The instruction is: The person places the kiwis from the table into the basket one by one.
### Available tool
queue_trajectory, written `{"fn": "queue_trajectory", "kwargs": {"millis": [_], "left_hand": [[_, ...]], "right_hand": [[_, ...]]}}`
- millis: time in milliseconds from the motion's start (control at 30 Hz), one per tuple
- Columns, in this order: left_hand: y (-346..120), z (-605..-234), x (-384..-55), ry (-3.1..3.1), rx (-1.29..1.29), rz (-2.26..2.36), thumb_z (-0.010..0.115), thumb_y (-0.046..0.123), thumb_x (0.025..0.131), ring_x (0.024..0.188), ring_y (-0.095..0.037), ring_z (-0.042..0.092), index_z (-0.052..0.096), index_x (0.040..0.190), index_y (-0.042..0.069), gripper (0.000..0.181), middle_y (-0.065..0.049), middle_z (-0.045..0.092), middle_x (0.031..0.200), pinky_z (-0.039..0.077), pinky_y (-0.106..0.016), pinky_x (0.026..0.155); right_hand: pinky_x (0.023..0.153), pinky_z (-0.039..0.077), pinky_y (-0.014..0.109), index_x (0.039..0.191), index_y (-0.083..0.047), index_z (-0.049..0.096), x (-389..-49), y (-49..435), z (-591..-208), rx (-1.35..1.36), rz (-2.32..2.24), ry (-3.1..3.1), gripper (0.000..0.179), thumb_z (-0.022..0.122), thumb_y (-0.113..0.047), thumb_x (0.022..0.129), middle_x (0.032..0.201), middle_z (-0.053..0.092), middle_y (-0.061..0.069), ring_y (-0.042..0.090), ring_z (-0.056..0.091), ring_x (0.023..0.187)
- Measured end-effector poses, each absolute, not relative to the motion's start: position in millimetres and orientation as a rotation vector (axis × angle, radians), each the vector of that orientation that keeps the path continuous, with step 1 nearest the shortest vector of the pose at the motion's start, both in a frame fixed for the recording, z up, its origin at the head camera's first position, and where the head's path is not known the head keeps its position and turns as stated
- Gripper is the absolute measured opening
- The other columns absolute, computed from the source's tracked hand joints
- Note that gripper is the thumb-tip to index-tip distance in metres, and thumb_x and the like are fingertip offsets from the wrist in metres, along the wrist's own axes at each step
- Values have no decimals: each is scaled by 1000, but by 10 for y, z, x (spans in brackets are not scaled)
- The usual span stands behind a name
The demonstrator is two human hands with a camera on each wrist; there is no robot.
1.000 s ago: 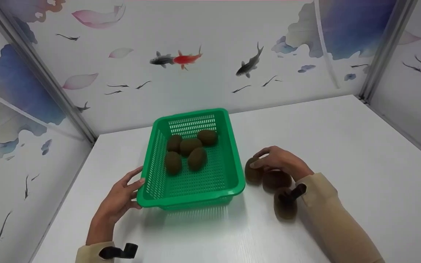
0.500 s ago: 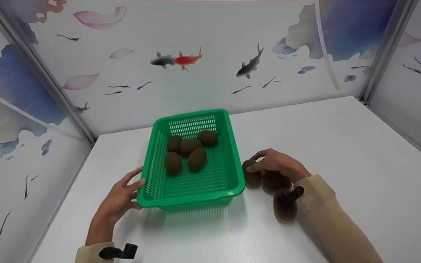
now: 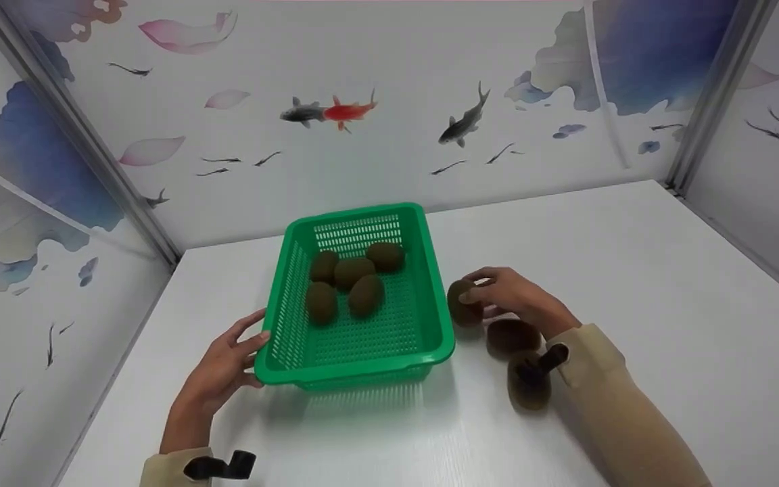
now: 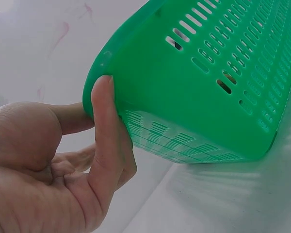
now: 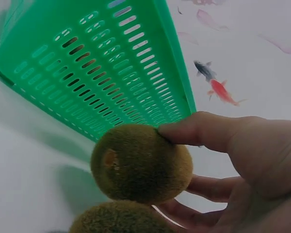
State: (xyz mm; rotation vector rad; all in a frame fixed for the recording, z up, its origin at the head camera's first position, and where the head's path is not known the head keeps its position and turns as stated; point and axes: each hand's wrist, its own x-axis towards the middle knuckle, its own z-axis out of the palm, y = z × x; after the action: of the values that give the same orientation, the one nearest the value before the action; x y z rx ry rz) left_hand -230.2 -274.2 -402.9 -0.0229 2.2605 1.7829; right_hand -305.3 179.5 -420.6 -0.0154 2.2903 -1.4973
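A green plastic basket (image 3: 356, 368) with slotted walls stands on the white table, several brown kiwifruit (image 3: 353, 273) lying inside it. At its left rim my left hand (image 3: 217, 372) pinches the edge, thumb and fingers on either side, as the left wrist view confirms. Just outside the right wall my right hand (image 3: 514, 297) grips a kiwifruit (image 5: 140, 162) between thumb and fingers. Two more kiwifruit lie close by, one (image 3: 512, 338) below that hand and one (image 3: 529, 389) partly covered by the dark wrist mount.
White panels printed with fish and petals enclose the table (image 3: 599, 257) at the back and both sides. Metal posts (image 3: 707, 101) stand at the back corners. A black camera mount (image 3: 219, 467) sits on the left sleeve.
The kiwifruit in my right hand has risen slightly off the table and away from the kiwifruit beside it. My left hand and the basket stay in place.
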Motion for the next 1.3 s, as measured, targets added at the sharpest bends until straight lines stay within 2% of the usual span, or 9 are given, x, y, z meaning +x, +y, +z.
{"fn": "queue_trajectory", "kwargs": {"millis": [400, 700, 933, 1300], "left_hand": [[-2746, -4034, -2305, 2258, -27, 1788, 56, 34, 103, 97, -22, 72, 27, 158, 20, 64, -12, 65, 121, 57, -27, 62], [-2743, -4047, -2324, 2236, -15, 1795, 54, 32, 104, 93, -20, 72, 27, 158, 19, 62, -8, 66, 115, 56, -26, 61], [-2747, -4052, -2329, 2229, -2, 1809, 54, 30, 104, 88, -17, 73, 26, 158, 18, 62, -6, 69, 109, 56, -26, 60], [-2760, -4050, -2325, 2232, 1, 1805, 55, 31, 104, 91, -18, 73, 26, 158, 18, 62, -6, 67, 112, 57, -26, 61]], "right_hand": [[98, 55, 44, 146, -7, 44, -3052, 1841, -4086, -3, -1685, 2180, 55, 56, -26, 96, 143, 50, 20, 37, 52, 131], [96, 57, 43, 148, -5, 41, -3042, 1890, -4022, 6, -1814, 2075, 54, 54, -23, 98, 146, 43, 21, 38, 50, 128], [97, 55, 45, 151, -4, 36, -3019, 1896, -3970, -14, -1866, 2035, 58, 54, -21, 99, 152, 36, 22, 42, 44, 136], [102, 52, 47, 151, -7, 38, -2967, 1875, -3839, -62, -1861, 2054, 57, 55, -24, 99, 151, 39, 20, 40, 47, 134]]}}
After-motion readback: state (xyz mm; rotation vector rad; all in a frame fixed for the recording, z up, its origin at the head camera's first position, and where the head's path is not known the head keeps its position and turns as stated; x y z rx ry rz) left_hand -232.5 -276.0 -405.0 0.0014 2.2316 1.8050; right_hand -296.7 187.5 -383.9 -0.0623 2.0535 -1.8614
